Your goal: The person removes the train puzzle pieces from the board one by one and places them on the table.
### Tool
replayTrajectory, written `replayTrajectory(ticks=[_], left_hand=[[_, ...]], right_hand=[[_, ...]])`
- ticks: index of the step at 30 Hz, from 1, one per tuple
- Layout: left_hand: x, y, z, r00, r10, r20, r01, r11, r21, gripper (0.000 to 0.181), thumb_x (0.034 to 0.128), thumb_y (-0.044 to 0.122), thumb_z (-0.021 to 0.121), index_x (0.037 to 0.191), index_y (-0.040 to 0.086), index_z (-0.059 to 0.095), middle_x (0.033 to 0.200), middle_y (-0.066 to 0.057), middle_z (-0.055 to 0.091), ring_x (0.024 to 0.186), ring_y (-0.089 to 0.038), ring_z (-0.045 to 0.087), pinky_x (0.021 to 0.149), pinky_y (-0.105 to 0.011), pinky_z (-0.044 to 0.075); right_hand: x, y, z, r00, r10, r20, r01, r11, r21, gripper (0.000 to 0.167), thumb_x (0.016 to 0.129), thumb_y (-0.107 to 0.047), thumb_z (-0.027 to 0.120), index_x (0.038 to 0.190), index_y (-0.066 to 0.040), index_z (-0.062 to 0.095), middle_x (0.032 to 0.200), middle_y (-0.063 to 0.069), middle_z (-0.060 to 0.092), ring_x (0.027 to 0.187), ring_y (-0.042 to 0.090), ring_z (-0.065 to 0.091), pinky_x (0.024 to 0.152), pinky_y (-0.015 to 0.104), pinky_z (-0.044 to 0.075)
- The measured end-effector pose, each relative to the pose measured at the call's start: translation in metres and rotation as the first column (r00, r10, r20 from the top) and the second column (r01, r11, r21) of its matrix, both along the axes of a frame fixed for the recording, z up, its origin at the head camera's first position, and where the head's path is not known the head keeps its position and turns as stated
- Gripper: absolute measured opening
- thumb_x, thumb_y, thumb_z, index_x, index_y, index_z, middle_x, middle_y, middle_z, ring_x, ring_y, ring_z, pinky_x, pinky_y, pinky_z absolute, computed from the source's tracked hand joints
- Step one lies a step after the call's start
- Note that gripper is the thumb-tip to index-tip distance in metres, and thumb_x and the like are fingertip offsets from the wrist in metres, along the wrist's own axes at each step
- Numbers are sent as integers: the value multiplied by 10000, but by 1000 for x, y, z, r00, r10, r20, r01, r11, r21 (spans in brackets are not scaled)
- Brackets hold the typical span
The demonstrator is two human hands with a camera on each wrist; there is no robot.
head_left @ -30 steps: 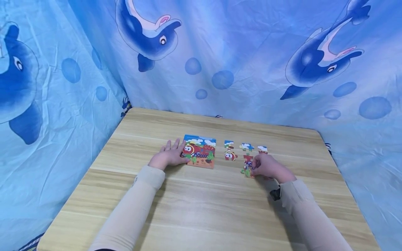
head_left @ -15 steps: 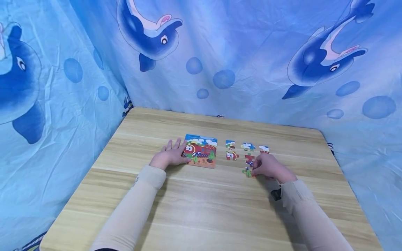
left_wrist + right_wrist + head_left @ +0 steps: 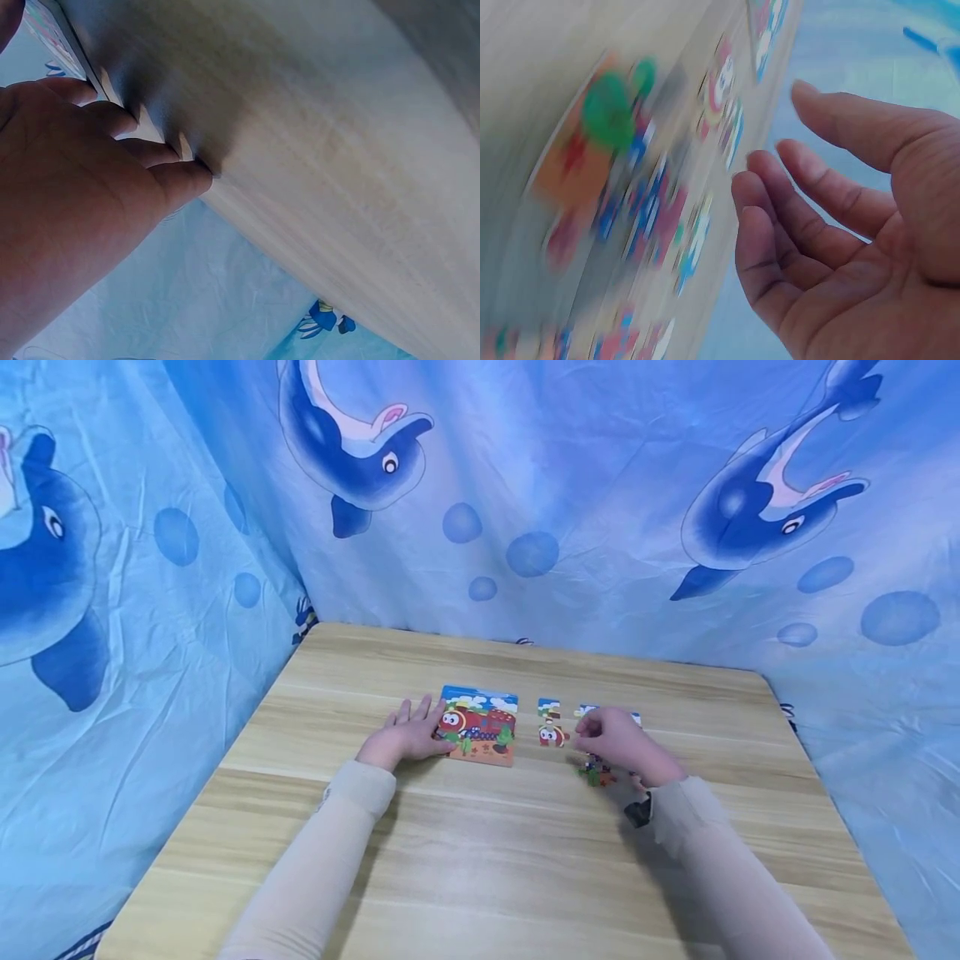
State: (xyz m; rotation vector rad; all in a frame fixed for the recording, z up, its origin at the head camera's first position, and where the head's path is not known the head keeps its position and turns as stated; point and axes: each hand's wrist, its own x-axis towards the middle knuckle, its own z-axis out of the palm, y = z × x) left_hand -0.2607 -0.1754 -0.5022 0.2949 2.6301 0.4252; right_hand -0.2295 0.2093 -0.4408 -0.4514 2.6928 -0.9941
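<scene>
A square puzzle picture of a red cartoon train (image 3: 483, 727) lies left of the middle of the table. My left hand (image 3: 403, 735) rests at its left side, fingers spread, the thumb over its lower left edge. In the left wrist view, fingertips (image 3: 196, 176) touch the table beside the board's edge (image 3: 64, 34). My right hand (image 3: 621, 743) hovers over the loose pieces and holds nothing; the right wrist view shows a gap between thumb and loosely bent fingers (image 3: 757, 247). Below it lies an orange piece with a green cactus (image 3: 577, 161), blurred. Several pieces are partly hidden by this hand.
Between the picture and my right hand lie a train-face piece (image 3: 551, 737) and a cloud piece (image 3: 549, 707) behind it. The wooden table (image 3: 457, 860) ends at the back against a blue dolphin curtain (image 3: 480, 510).
My right hand has lifted off the cactus piece at the lower row and moved up and left over the other pieces. The left hand stays at the picture.
</scene>
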Motion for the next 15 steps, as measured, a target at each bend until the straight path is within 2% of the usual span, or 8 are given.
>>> replayTrajectory(ticks=[3,10,15], left_hand=[[2,0,-1,1000,1,1,-1,1000,2,1012,928,734,515,1634,290,-59,1663,-34,-196,1479,-387,-224,1158,-602,-84],[1,0,0,1000,9,7,-9,1000,-3,985,942,711,518,1628,305,-62,1659,-30,-197,1476,-398,-226,1160,-608,-72],[3,1,4,1000,9,10,-9,1000,6,983,950,699,520,1631,294,-62,1659,-34,-200,1472,-404,-232,1154,-614,-83]], right_hand=[[-1,-20,1,1000,-2,-2,2,1000,-1,134,939,-168,755,1001,-60,706,899,26,665,790,192,603,694,360,527],[-4,-69,4,999,51,6,-51,999,-11,272,950,-140,745,1172,11,706,969,25,669,865,187,611,769,364,535],[-9,-99,-1,998,55,25,-55,998,4,240,935,-144,766,1134,-19,720,940,13,662,832,193,593,739,339,526]])
